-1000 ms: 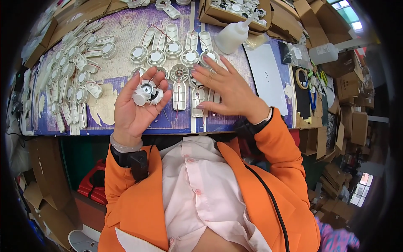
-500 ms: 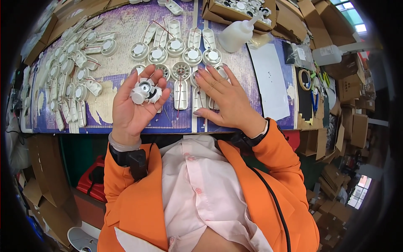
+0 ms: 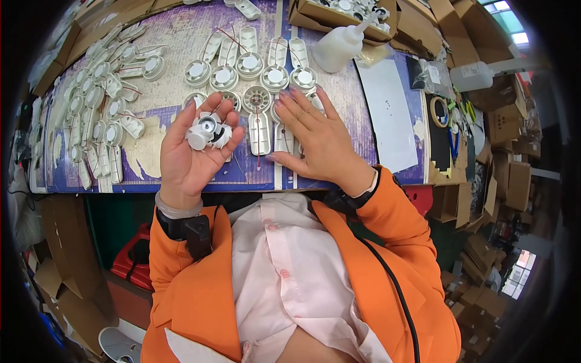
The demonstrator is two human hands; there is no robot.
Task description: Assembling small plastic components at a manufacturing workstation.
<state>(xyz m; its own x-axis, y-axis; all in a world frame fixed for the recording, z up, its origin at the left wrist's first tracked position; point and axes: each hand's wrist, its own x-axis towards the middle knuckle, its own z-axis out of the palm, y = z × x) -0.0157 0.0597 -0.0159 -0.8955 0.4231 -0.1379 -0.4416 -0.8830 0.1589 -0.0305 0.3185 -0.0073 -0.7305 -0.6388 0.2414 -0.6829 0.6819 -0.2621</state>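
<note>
My left hand [image 3: 184, 154] is palm up above the table's front part, its fingers curled around several small white fan rotors [image 3: 200, 139], one showing a round metal-coloured centre. To the right, my right hand [image 3: 324, 142] lies palm down with spread fingers over white handheld fan bodies, hiding parts of them. Between the hands lies an open fan body [image 3: 256, 100] with a round spoked head, its handle toward me and a red wire at its lower end. Beyond it, a row of fan bodies [image 3: 249, 63] with round white centres has handles pointing away.
More white fan bodies [image 3: 94, 97] with red wires crowd the table's left side. A white squeeze bottle [image 3: 339, 51] stands behind my right hand, near a cardboard box [image 3: 315, 15] of small parts. A white sheet [image 3: 387, 115], a tape roll [image 3: 439, 113] and blue-handled pliers [image 3: 454, 142] lie at right.
My right hand has slid slightly left, and the fan bodies near it have shifted a little left and away. My left hand stays almost in place with the rotors.
</note>
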